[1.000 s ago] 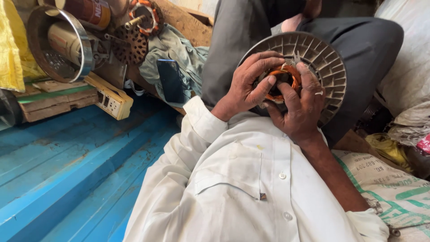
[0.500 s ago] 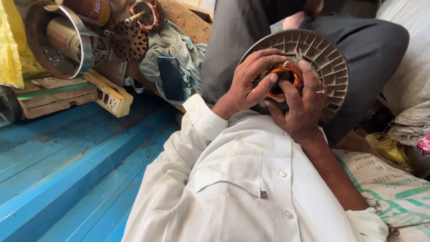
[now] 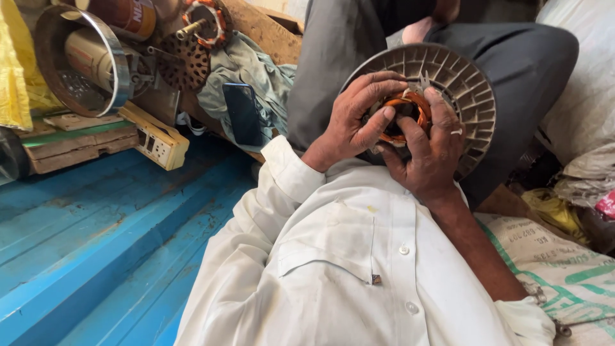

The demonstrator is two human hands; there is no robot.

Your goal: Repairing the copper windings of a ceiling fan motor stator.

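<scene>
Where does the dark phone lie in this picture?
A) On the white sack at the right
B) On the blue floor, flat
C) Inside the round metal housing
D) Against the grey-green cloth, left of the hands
D: the phone leans on the cloth, well left of the hands working on the ribbed disc.

A blue ridged metal floor lies in daylight, with wooden planks alongside.
</scene>
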